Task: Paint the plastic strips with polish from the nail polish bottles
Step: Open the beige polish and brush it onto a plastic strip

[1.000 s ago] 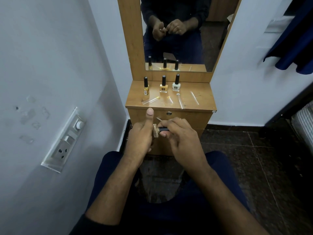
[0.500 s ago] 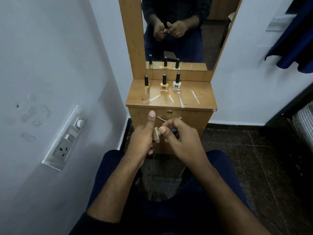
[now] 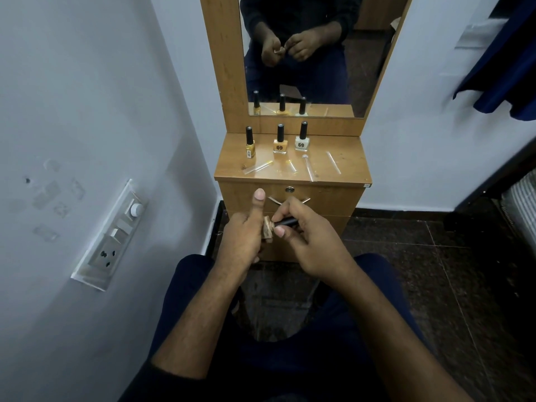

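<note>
The left hand [image 3: 242, 242] grips a small beige glass nail polish bottle [image 3: 267, 230], thumb raised straight. The right hand [image 3: 314, 245] pinches its glossy black cylindrical cap [image 3: 287, 221]. Both sit below the wooden laminate counter [image 3: 345, 161], where clear, thin plastic strips [image 3: 308, 171] lie before three upright black-capped bottles [image 3: 280, 139].

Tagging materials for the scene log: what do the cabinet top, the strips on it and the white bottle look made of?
Orange-brown cabinet top: wood-grain laminate by the look, semi-gloss, faint reflections.
Clear thin strips: transparent plastic, glossy; the grain shows through.
White nail polish bottle: probably clear glass filled with white polish, with a matte black cap likely plastic.
</note>
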The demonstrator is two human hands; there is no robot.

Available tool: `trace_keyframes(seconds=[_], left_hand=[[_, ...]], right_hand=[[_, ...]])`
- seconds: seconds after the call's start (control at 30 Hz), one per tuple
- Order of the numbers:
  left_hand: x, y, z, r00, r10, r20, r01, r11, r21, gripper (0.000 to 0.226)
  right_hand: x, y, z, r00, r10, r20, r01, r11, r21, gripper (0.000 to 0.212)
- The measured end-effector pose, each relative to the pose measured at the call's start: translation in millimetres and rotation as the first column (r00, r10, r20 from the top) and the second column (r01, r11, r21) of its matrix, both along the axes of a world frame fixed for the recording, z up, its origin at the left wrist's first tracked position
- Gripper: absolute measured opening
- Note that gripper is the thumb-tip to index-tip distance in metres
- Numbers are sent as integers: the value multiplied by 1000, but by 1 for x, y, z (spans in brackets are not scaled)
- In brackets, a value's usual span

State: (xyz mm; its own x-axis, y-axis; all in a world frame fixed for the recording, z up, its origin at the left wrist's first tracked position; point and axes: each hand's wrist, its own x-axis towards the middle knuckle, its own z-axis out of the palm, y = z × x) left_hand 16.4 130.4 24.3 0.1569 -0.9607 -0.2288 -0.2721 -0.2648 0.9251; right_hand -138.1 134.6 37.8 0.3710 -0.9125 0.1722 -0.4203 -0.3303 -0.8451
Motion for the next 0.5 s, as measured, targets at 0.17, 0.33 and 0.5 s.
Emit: trace_keyframes(seconds=[0.17, 0.33, 0.5], left_hand=[[-1, -1, -5, 999, -2, -39, 1, 1000, -31, 84], [-1, -1, -5, 1000, 27, 0, -27, 999, -39, 96], [-4, -1, -8, 997, 33, 71, -24, 992, -124, 82]], right_hand=[[-5, -3, -1, 998, 54, -33, -53, 998, 36, 24], [-2, 1, 2, 999, -47, 5, 47, 993, 108, 38], [1, 2, -2, 977, -188, -100, 198, 974, 110, 33]])
